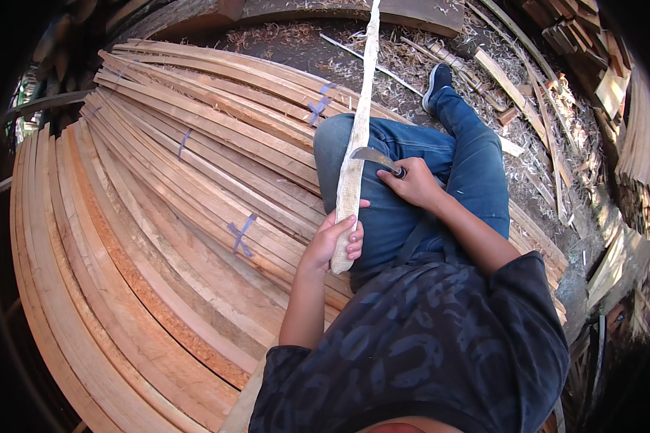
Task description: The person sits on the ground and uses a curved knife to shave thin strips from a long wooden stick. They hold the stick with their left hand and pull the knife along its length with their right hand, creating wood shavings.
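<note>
My left hand is wrapped around the thick lower end of a long pale wooden stick. The stick rises away from me past my knee and narrows toward the top edge of the view. In my right hand is a small curved knife with a dark handle, gripped above my thigh. Its hooked blade points left, and the tip meets or overlaps the stick; whether it cuts in cannot be made out. My jeans-covered leg lies bent beneath the stick and both hands.
Stacked long sawn wood strips lie beneath and left of me, some tied with purple bands. Shavings and loose slats litter the ground at the far right. A thick plank lies at the back, and more wood pieces are piled far right.
</note>
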{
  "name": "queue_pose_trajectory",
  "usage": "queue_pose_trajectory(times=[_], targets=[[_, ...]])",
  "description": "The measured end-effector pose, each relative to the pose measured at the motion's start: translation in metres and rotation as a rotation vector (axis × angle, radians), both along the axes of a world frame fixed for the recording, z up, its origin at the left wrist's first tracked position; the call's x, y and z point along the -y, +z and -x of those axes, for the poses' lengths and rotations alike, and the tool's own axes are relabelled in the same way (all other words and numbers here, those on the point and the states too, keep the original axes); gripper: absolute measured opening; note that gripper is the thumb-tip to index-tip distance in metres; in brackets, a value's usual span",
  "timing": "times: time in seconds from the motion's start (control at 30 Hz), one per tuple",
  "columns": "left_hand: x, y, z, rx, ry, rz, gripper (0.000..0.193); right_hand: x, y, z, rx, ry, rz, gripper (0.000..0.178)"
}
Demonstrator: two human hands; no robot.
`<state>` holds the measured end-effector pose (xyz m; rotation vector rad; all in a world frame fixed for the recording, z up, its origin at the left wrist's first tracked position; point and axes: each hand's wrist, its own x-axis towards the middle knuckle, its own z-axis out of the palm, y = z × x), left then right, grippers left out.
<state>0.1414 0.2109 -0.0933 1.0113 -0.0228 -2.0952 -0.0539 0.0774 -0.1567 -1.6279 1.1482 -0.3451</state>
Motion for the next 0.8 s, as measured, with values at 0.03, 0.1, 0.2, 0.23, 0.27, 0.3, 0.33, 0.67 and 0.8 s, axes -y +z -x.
queue_pose_trajectory(times=[0.03, 0.1, 0.2, 0.23, 0.27, 0.3, 0.33, 0.67, 0.8], targets=[[0.001, -0.002, 0.002, -0.017, 0.019, 0.007, 0.044, 0.0, -0.002, 0.0, -0.003, -0.001, -0.005, 0.039], [0.004, -0.003, 0.005, -0.001, 0.038, 0.037, 0.041, 0.001, -0.003, 0.0, -0.008, 0.0, -0.017, 0.04], [0.008, -0.005, 0.009, 0.116, 0.024, 0.058, 0.034, 0.002, 0.002, -0.001, -0.066, 0.012, 0.065, 0.036], [0.008, -0.007, 0.01, 0.169, 0.011, 0.034, 0.032, 0.002, 0.004, -0.002, -0.103, 0.051, 0.076, 0.034], [0.008, -0.008, 0.01, 0.221, -0.004, 0.01, 0.031, 0.003, 0.006, -0.002, -0.14, 0.089, 0.087, 0.031], [0.007, -0.011, 0.011, 0.231, -0.009, 0.017, 0.03, 0.003, 0.008, -0.001, -0.179, 0.126, 0.097, 0.029], [0.007, -0.013, 0.01, 0.242, -0.014, 0.024, 0.029, 0.003, 0.009, 0.0, -0.215, 0.174, 0.143, 0.027], [0.003, -0.024, 0.011, 0.294, -0.038, 0.1, 0.02, 0.011, 0.004, 0.0, -0.514, 0.248, 0.336, 0.022], [0.007, -0.023, 0.013, 0.287, -0.032, 0.113, 0.02, 0.024, -0.002, -0.005, -0.551, 0.193, 0.34, 0.02]])
